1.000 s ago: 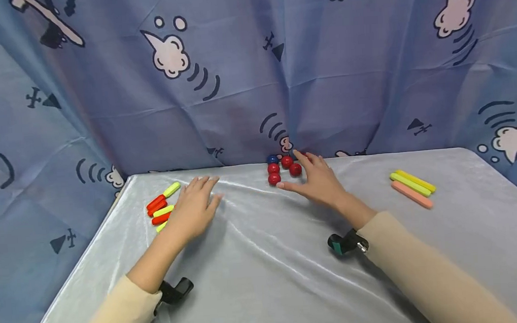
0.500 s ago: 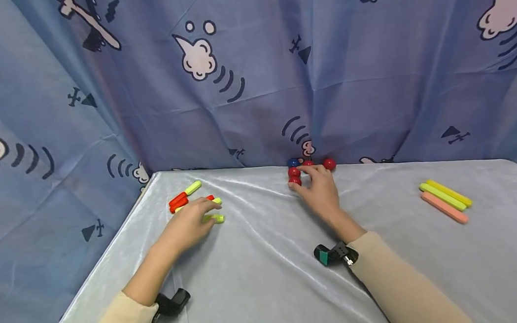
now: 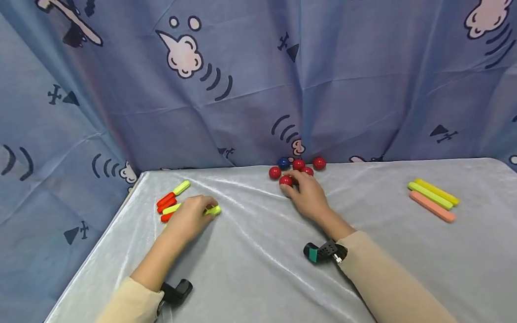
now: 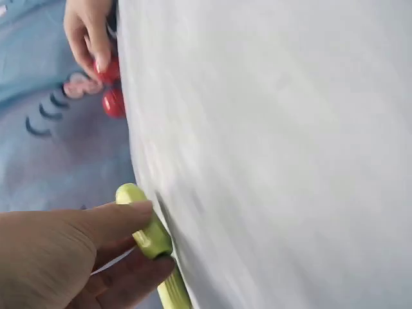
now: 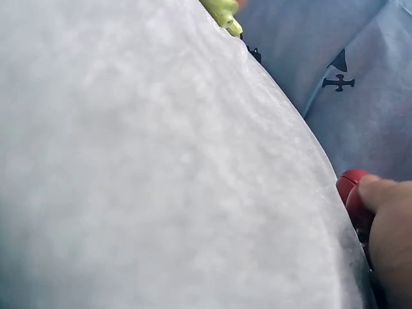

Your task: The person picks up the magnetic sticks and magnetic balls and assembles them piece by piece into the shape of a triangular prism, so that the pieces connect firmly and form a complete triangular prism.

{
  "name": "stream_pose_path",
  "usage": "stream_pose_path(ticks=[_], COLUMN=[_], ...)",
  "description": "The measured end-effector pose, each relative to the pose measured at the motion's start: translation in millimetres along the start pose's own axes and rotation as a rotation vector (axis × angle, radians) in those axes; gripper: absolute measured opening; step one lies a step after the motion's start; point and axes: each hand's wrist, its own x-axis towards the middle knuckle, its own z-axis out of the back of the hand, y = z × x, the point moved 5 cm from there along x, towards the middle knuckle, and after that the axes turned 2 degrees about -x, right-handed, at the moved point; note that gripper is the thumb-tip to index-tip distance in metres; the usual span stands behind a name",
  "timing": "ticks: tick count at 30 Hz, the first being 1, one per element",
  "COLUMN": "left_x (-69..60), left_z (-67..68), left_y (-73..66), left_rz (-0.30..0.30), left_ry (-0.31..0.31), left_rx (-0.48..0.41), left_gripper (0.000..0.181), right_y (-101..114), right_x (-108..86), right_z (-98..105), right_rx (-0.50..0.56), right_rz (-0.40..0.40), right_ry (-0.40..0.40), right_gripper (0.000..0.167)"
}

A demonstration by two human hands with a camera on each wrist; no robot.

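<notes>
My left hand (image 3: 190,219) pinches a yellow-green stick (image 3: 213,210) between thumb and fingers. In the left wrist view this stick (image 4: 151,235) has a rounded end, and another yellow-green piece (image 4: 174,293) shows just below it. Beside that hand lie several shorter sticks, among them a red stick (image 3: 166,199) and a yellow-green stick (image 3: 182,188). At the table's back, my right hand (image 3: 309,195) holds a red ball (image 3: 285,181) with its thumb and fingertips. Around it sit a blue ball (image 3: 284,163) and several more red balls, one (image 3: 307,171) partly hidden by the fingers.
On the right lie a yellow stick (image 3: 437,191), a yellow-green stick (image 3: 430,195) and an orange stick (image 3: 432,206), side by side. A printed blue curtain (image 3: 245,83) hangs behind the table's back edge. A silvery cloth (image 3: 256,270) with creases covers the table.
My left hand, spread a second ago, has come to grip a yellow-green stick. The right hand has moved in on the balls; one red ball now sits farther right and the left column is broken up.
</notes>
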Motion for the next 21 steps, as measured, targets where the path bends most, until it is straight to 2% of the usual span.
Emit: stream_pose_path(ticks=[4,10,13,16,21], left_x=[21.2,64.1,81.5,94.1,102.1], left_z=[-11.9,-37.2,-50.0,-61.8,-84.0], left_y=[-27.2,-59.6,-69.0,-74.5,-78.6], left_rz=[-0.009,0.010,0.024,0.057,0.109], left_ry=[0.023,0.053,0.047,0.034,0.038], left_rx=[-0.085,-0.249,-0.349,-0.490,-0.772], left_gripper=[0.019,0.021,0.021,0.022,0.028], right_y=[-4,-10,-13,-16,-20], right_x=[0.5,0.8,0.1,0.3,1.1], right_z=[-2,2,3,6,8], right_rx=[0.097,0.217,0.292,0.387,0.549], right_rz=[-0.042,-0.100,-0.150,-0.189,-0.219], right_ry=[-0.006,-0.021,-0.021,-0.040,-0.068], right_gripper=[0.039,0.037,0.038,0.040,0.039])
